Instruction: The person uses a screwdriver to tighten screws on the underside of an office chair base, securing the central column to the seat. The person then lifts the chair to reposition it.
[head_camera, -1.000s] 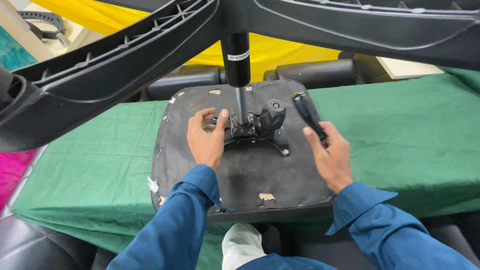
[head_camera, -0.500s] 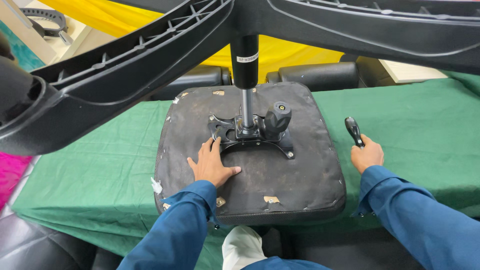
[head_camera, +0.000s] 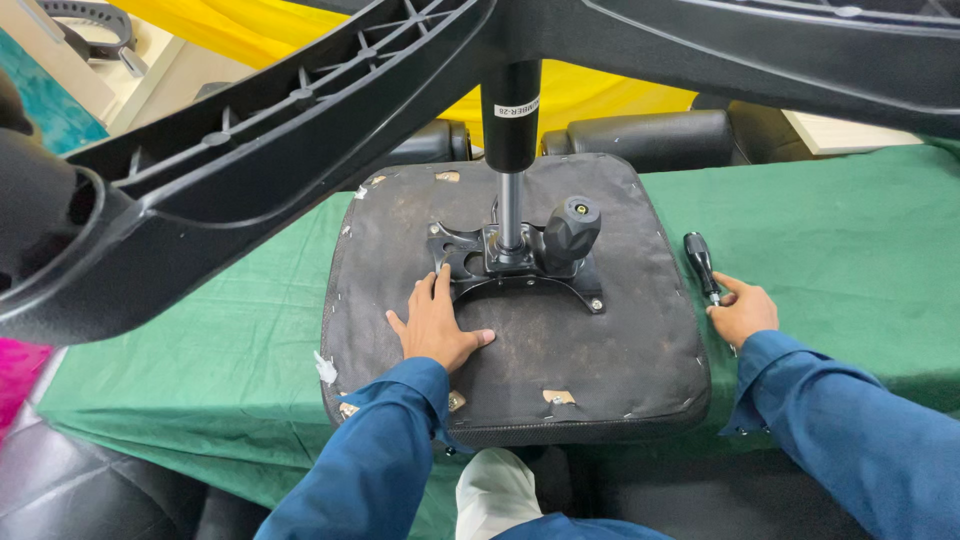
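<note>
**Head view: your hands on an upturned chair seat and a lever**

Head camera looks down on a chair seat lying upside down on a green cloth-covered table. Its underside is dark, scuffed fabric, roughly square with rounded corners, stapled along the edges and torn in small patches that show pale backing. Bolted at its centre is a black metal mechanism plate, angular with curved arms and visible bolt heads. A rounded black knob with a ringed cap sits at its right side. A smooth gas cylinder rises from the plate, thin and shiny below, thick and black above, where a small white rectangular label wraps its front. Ribbed black plastic legs of the star base spread across the top of the frame, matte and moulded.

Your left hand lies flat, palm down, fingers together and stretched toward the plate, thumb out to the right; it presses the seat and grips nothing. Your right hand rests on the cloth just beside the seat's right edge, fingers curled around the thin metal end of a lever whose black handle points away from you. Both sleeves are blue.
</note>
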